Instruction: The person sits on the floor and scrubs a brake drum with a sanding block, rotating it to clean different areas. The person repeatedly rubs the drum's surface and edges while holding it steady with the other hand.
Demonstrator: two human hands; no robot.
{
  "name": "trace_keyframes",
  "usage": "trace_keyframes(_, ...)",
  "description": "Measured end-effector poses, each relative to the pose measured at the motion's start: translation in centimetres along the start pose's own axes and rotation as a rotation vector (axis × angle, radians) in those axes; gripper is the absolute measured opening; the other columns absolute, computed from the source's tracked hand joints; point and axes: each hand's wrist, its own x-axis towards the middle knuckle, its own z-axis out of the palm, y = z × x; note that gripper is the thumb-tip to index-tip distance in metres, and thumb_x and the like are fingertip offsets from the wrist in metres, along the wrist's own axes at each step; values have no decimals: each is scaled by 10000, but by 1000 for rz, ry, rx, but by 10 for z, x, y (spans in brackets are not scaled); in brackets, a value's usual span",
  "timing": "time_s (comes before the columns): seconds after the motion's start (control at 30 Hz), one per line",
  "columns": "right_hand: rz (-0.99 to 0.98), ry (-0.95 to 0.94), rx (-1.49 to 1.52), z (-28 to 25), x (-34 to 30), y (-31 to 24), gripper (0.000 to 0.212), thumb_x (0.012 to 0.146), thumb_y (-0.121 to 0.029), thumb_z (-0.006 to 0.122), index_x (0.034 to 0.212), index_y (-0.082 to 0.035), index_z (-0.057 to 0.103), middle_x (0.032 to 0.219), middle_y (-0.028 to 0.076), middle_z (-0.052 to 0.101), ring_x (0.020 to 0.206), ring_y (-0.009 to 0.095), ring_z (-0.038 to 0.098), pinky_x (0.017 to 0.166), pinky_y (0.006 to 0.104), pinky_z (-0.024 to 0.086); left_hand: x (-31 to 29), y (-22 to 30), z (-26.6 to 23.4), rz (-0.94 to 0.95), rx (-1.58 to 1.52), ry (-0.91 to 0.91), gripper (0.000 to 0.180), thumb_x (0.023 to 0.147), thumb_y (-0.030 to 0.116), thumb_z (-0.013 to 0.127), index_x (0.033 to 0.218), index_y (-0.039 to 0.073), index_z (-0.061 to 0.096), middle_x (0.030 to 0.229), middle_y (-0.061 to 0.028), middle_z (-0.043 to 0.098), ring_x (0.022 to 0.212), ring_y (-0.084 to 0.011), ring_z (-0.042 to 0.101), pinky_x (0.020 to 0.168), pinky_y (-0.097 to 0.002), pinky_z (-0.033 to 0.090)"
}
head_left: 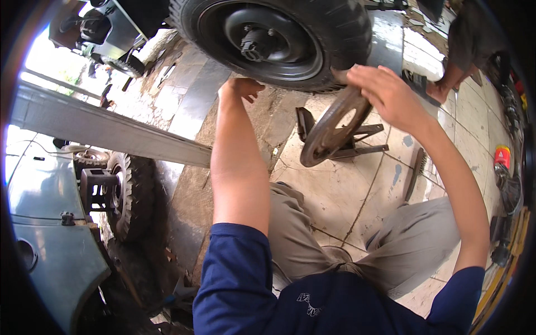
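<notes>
Tiled workshop floor (346, 190); right hand (385, 92) clamped on rusty disc (330, 129) at one o'clock, left hand (240, 89) loosely curled, empty, beneath black tyre (340, 33) at twelve.

Both arms up and extended forward. Left hand (241, 88) curled, fingers bent in, maybe loosely fisted, hard to tell. Right hand (385, 92) higher, wrist bent, fingers (357, 75) curled over in a grip.
</notes>
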Motion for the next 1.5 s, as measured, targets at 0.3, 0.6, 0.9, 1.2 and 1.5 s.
trace_keyframes(0.3,-299,-52,53,17,5,-37,362,993,-244,543,1338,-144,596,1399,102,572,1370,217,473,1186,499,298,11,-26,-5,-23,-83,-44,626,989,541,470,1486,168,399,1438,-90,542,1252,-250,585,1041,-483,444)
trace_keyframes(0.6,-86,26,212,19,5,-41,332,1002,-203,515,1305,-105,609,1350,65,617,1316,229,525,1166,509,325,22,-29,-8,-74,-90,-31,647,969,568,498,1479,181,403,1417,-82,556,1232,-254,593,1045,-513,421)
trace_keyframes(0.9,520,-123,237,8,1,7,340,1032,-218,455,1331,-135,596,1361,89,607,1318,226,520,1153,479,323,14,1,-8,-13,-2,-33,658,974,585,472,1502,200,391,1448,-89,535,1259,-245,582,1041,-482,448)
trace_keyframes(1.2,179,-31,-60,18,0,-6,359,973,-166,564,1318,-74,600,1398,94,583,1340,222,510,1117,459,394,1,4,-4,-44,62,-22,638,985,551,443,1513,198,379,1460,-57,531,1247,-226,590,1024,-429,472)
trace_keyframes(1.5,-208,40,-53,24,1,-16,402,966,-141,529,1361,-76,570,1430,100,552,1353,203,489,1145,464,342,14,-13,-5,10,-36,-45,611,986,539,450,1491,196,405,1431,-96,549,1233,-247,598,1000,-466,474)
